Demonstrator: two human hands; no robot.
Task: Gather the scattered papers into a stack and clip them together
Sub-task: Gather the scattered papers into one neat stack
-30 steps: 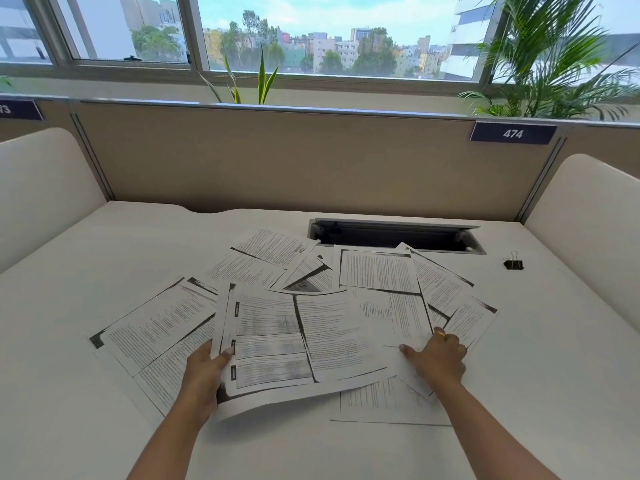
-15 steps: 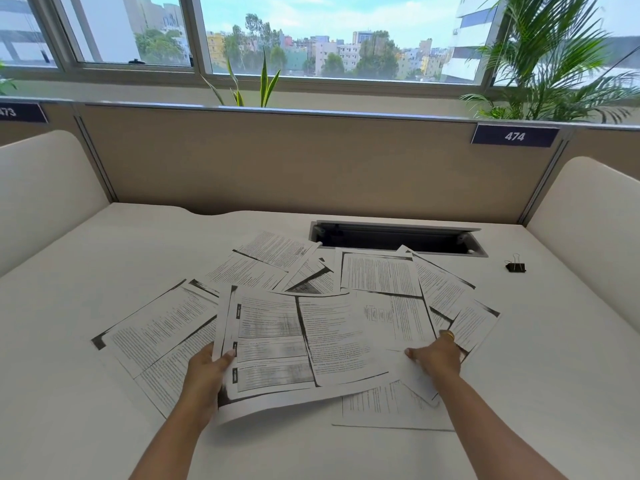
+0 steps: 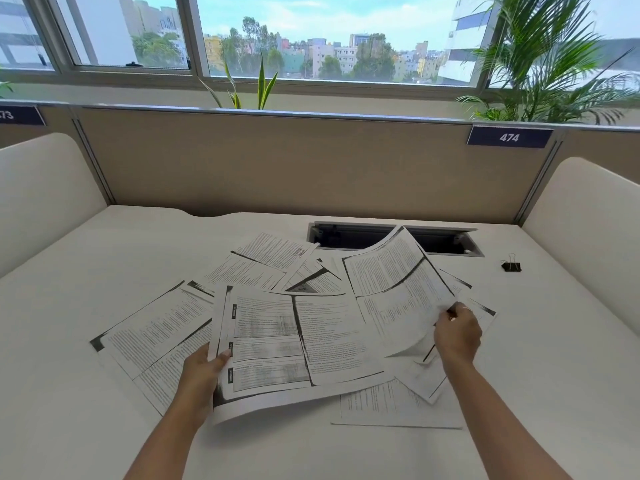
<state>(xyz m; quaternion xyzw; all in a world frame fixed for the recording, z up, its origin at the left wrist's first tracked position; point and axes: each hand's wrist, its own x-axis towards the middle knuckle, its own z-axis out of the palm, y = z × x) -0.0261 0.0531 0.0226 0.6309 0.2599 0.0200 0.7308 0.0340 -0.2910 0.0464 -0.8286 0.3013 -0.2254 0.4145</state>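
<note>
Several printed papers lie scattered over the white desk (image 3: 86, 427). My left hand (image 3: 202, 374) grips the left edge of a bundle of sheets (image 3: 277, 344), thumb on top, raised a little off the desk. My right hand (image 3: 457, 336) pinches the right edge of another sheet (image 3: 394, 285) and holds it lifted and curved, its far corner up over the cable slot. More sheets lie flat at the left (image 3: 152, 337), at the back (image 3: 273, 251) and near the front (image 3: 388, 407). A black binder clip (image 3: 511, 266) sits alone at the right rear.
A dark cable slot (image 3: 446, 240) is cut into the desk at the back. A beige partition (image 3: 311, 161) closes the far side, with cream side panels left (image 3: 41, 188) and right (image 3: 588, 230). Plants stand behind the partition by the window.
My right hand has gone from resting on the papers to pinching a sheet and lifting it up. My left hand still holds its bundle in much the same place.
</note>
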